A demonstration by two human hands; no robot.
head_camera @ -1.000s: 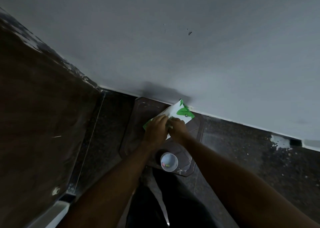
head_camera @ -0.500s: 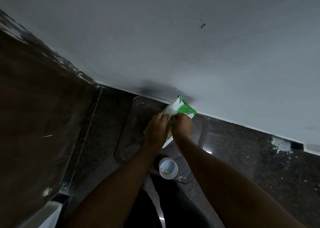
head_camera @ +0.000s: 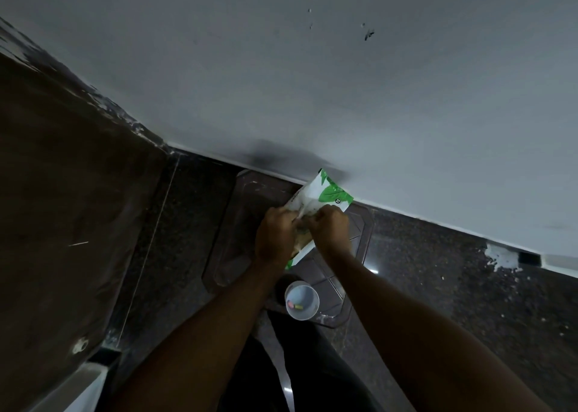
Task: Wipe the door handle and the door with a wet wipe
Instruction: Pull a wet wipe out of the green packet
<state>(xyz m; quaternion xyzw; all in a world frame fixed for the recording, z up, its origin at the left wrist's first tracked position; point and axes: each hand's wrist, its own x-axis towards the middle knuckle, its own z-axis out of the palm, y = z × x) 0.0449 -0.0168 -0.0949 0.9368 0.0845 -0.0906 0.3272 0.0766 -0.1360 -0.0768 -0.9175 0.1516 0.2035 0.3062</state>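
Note:
A white and green wet wipe pack [head_camera: 325, 194] is held in front of me, just above a dark brown plastic stool [head_camera: 237, 224]. My left hand [head_camera: 275, 236] grips the pack's lower part. My right hand [head_camera: 328, 227] pinches at the pack's middle, where the opening is. Fingers of both hands hide the opening, so I cannot tell whether a wipe is out. A dark brown door [head_camera: 62, 208] fills the left side. Its handle is out of view.
A white cup [head_camera: 301, 300] with small coloured bits inside stands on the stool's near edge. A pale wall [head_camera: 344, 83] rises behind the stool. The floor [head_camera: 453, 286] is dark speckled stone with white paint spots at right. My dark trouser legs are below.
The pack has tipped more upright and my two hands have closed together at its middle. The view has shifted slightly; cup and stool stay put.

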